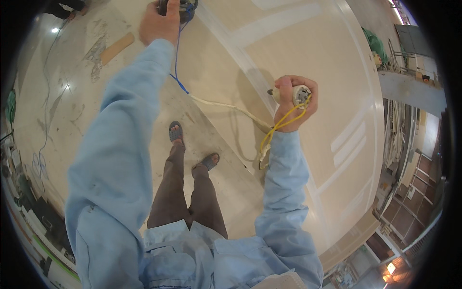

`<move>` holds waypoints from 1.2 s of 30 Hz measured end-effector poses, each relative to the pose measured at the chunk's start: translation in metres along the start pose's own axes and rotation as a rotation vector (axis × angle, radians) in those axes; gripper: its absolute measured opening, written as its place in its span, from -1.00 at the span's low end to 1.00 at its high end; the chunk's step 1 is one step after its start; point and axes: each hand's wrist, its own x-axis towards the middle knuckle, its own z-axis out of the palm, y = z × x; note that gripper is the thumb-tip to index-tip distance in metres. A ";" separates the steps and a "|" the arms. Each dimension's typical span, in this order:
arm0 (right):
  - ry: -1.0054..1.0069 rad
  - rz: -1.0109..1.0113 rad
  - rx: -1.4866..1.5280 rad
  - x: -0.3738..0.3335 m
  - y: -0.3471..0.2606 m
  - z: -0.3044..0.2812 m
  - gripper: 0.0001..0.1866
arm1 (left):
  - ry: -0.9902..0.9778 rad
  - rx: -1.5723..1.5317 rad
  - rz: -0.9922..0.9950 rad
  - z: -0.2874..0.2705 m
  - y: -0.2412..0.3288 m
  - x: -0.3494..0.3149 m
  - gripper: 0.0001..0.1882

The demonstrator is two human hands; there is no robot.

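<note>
Seen from the head view, clock taken about its centre. Left hand (159,26) at 11 o'clock, up against the top edge, closed about the handle of a black tool (186,10); the edge cuts off part of the grip, so not every finger can be read. A blue cord (181,85) hangs from this tool and meets a pale cable (226,104), which slants down toward 3 o'clock. Right hand (294,102) at 2 o'clock: fingers curled firmly around a cream cylindrical object (302,96) — round end face toward the wearer, short dark tip showing beyond the thumb side. A yellow cord (274,129) loops from that end past the wrist, near the pale cable. Both hands are well apart, sleeves light blue. The right one is above a broad cream panel (337,72) marked with whitish bands, spreading from 12 round to 4 o'clock. Sandalled feet (210,161) stand on the floor between 8 and 10 — a brown strip (117,49) lies at 10 o'clock.
</note>
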 end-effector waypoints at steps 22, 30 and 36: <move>-0.047 -0.014 0.077 0.003 -0.008 0.007 -0.78 | -0.018 0.051 -0.022 -0.004 0.006 -0.002 -0.54; -0.038 0.007 0.117 0.005 -0.010 0.009 -0.78 | 0.004 0.032 0.014 -0.006 0.005 -0.002 -0.55; -0.012 -0.001 0.116 0.014 -0.006 0.021 -0.79 | -0.015 0.021 -0.014 -0.010 0.006 -0.005 -0.55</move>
